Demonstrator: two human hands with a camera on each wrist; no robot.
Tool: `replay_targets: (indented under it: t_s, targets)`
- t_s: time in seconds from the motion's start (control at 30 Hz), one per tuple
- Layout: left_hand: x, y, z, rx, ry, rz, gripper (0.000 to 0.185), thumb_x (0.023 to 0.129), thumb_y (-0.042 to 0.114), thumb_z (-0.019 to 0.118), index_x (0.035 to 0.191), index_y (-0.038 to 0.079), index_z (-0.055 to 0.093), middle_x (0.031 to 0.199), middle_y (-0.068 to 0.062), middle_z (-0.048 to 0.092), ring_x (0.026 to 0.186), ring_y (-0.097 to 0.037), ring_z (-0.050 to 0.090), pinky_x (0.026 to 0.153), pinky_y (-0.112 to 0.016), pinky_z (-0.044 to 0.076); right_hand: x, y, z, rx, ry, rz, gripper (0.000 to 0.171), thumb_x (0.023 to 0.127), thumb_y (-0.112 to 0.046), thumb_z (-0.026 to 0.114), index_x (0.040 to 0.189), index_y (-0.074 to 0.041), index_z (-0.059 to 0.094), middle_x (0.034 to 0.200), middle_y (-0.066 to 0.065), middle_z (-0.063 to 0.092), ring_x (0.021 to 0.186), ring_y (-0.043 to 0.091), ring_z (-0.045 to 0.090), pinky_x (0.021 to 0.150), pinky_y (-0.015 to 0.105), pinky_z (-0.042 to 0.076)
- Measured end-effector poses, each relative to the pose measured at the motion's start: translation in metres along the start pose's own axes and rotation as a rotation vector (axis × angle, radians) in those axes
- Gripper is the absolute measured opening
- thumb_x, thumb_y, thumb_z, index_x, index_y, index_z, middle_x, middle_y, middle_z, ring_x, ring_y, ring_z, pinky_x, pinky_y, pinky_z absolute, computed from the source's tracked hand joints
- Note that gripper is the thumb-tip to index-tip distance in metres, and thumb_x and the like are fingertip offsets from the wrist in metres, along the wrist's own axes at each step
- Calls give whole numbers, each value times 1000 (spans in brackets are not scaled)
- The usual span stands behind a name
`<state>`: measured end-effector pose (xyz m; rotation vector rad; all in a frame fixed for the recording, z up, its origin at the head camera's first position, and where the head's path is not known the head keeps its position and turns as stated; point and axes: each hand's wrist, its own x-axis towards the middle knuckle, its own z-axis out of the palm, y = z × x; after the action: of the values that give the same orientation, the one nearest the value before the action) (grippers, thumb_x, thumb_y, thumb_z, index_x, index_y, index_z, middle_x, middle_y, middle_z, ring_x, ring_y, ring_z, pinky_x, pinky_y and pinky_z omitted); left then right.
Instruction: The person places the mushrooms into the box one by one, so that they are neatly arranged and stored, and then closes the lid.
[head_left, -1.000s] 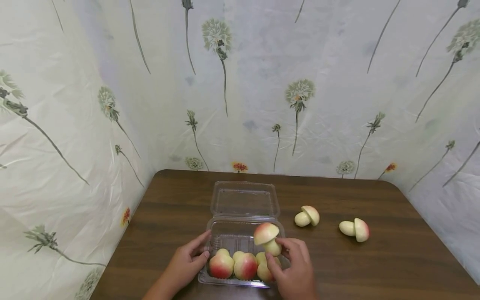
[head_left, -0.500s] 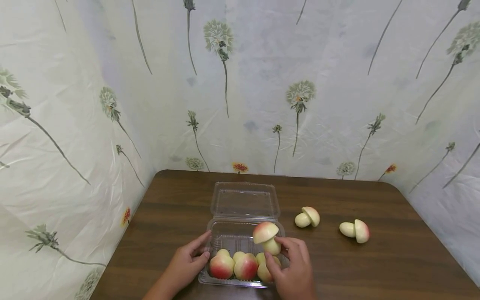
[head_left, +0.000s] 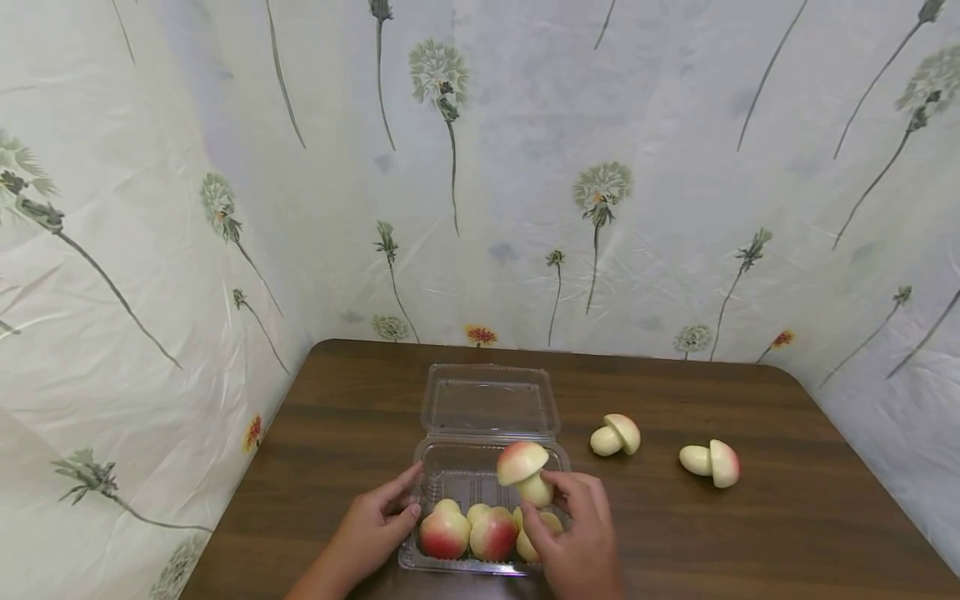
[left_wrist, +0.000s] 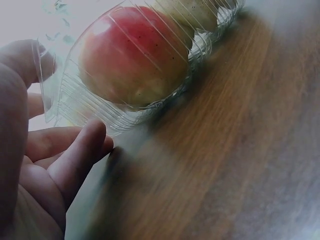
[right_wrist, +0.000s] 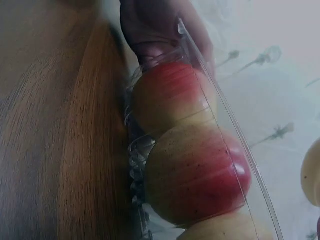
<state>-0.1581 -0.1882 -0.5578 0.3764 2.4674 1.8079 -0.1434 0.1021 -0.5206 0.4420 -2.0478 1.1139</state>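
Since the earlier frames, the toy mushroom (head_left: 524,472) pinched in the right hand (head_left: 573,537) had been shifted slightly left and lower over the clear plastic container (head_left: 450,479), its red-blushed cap tilted up to the left. It was held by its pale stem between the thumb and the curled fingers, above the back half of the tray. The left hand (head_left: 372,527) was kept where it had been, resting against the container's left edge, fingers loosely extended and touching the plastic wall, with nothing closed inside them; the left wrist view showed the fingertips (left_wrist: 85,145) laid against the ribbed corner.

Three mushrooms were lined along the near side of the tray: one at the left (head_left: 444,531), one in the middle (head_left: 492,532) and one at the right (head_left: 542,533), partly hidden by the right hand. The hinged lid (head_left: 489,400) was laid open flat behind the tray. Two more mushrooms were left lying on their sides on the brown wooden table (head_left: 787,525), one just right of the lid (head_left: 616,435) and another farther right (head_left: 711,462), well apart from the container.
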Motion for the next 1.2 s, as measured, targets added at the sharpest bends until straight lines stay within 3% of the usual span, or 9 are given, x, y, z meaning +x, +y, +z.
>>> replay_targets:
  t_s: [0.33,0.53,0.83,1.2]
  targets:
    - [-4,-3,1,41,-16,57,56,105,24,66,155,5,49,154,-19,54,115,-22,70,92,-18,55,3,-13,5,31,-12,116,50,71,8,90,115,-3,69,111,6,59,100,2,59,87,9,53]
    - [-7,-6,1,43,-12,41,56,104,23,67,155,5,50,154,-18,55,112,-20,70,91,-18,55,2,-19,10,74,-30,148,48,72,9,89,114,-3,68,111,4,59,99,2,61,86,11,55]
    - [-6,-8,1,40,-10,48,56,105,24,67,155,6,50,154,-18,55,117,-27,69,94,-15,53,3,-25,15,22,-113,168,46,76,3,90,115,-7,67,113,1,58,101,4,57,84,16,58]
    - [-2,1,0,35,-7,88,56,104,22,67,155,4,49,152,-20,55,121,-31,68,95,-18,53,13,-35,21,66,-163,143,45,79,0,89,117,-9,66,116,1,57,103,6,60,85,22,60]
